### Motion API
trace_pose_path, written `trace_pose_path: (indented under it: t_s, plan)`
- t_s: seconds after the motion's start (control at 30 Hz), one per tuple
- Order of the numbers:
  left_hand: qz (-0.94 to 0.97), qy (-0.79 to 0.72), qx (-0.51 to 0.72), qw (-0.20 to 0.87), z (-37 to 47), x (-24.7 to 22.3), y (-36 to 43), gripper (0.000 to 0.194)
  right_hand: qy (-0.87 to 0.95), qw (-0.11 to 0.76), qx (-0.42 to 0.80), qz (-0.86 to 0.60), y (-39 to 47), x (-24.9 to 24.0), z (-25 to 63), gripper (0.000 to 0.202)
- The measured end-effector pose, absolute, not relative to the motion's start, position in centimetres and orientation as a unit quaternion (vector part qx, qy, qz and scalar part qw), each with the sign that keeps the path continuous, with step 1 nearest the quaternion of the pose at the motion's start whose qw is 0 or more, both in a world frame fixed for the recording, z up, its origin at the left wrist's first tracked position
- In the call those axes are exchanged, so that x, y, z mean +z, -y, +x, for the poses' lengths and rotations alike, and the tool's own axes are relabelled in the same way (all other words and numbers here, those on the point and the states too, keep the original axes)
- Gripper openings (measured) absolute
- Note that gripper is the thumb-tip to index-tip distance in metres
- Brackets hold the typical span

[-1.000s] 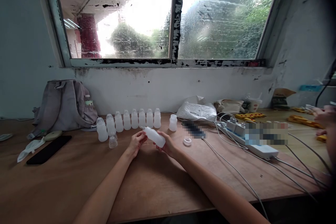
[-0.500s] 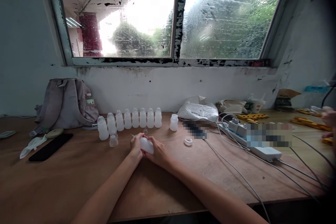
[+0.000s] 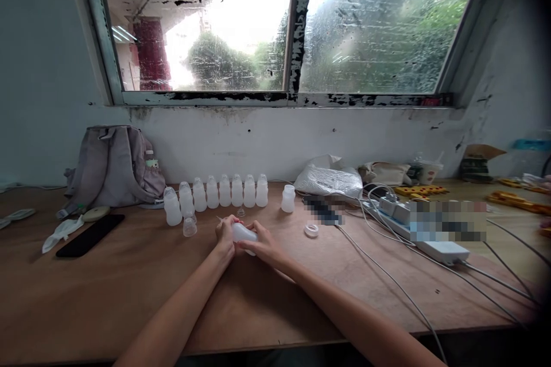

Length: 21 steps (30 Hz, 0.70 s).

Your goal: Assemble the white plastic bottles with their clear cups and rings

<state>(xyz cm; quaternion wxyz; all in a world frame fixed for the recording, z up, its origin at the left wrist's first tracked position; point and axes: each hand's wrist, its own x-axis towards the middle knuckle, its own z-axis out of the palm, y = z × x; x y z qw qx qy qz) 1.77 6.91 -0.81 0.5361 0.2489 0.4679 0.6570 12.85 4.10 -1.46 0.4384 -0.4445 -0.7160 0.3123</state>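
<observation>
A frosted white baby bottle point(image 3: 244, 233) lies tilted between my two hands, low over the table. My right hand point(image 3: 263, 245) is closed round its body. At the bottle's other end, my left hand point(image 3: 225, 237) is closed, with a thin pale tip poking out beyond its fingers; what that tip belongs to is hidden. Just past my fingers sits a small clear teat point(image 3: 241, 212). A clear cap point(image 3: 190, 227) stands to the left, and a white collar ring point(image 3: 311, 230) lies to the right. Behind it an uncapped bottle point(image 3: 288, 199) stands upright.
Several capped bottles point(image 3: 224, 190) form a row toward the wall. Left are a grey backpack point(image 3: 112, 169) and a black phone-like slab point(image 3: 90, 236). On the right, a power strip point(image 3: 443, 251) trails cables across the table, beside a silvery plastic package point(image 3: 331, 179).
The view has shifted slightly, moving the scene a little rightward. Both hands keep hold of the bottle, and the right fingers have shifted slightly on it. The other person's hand at far right has left view.
</observation>
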Motion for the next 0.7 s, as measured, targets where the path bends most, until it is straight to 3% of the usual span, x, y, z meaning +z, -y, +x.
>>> trace_pose_path:
  t_s: [0.13,0.27,0.33,0.4,0.53,0.7]
  plan:
    - [0.402,-0.46,0.639,0.468,0.9,-0.1,-7.1,0.024,0.647,0.41,0.479,-0.43,-4.7,-0.4,13.8,0.034]
    - [0.651,-0.544,0.509,0.147,-0.6,0.4,-7.1,0.034,0.552,0.475,0.555,-0.403,-5.6,0.3,15.1,0.031]
    - [0.67,-0.61,0.421,-0.022,-1.3,0.2,-7.1,0.03,0.516,0.496,0.565,-0.411,-6.1,0.4,15.7,0.029]
    - [0.647,-0.675,0.336,-0.114,-2.1,-0.1,-7.2,0.034,0.497,0.503,0.569,-0.419,-6.4,0.3,16.2,0.027]
    - [0.591,-0.758,0.24,-0.138,-3.6,-0.6,-7.6,0.039,0.487,0.498,0.575,-0.428,-6.4,0.2,16.3,0.027]
    - [0.531,-0.809,0.234,-0.092,-6.5,0.1,-8.5,0.039,0.478,0.494,0.569,-0.451,-6.1,0.4,15.7,0.028]
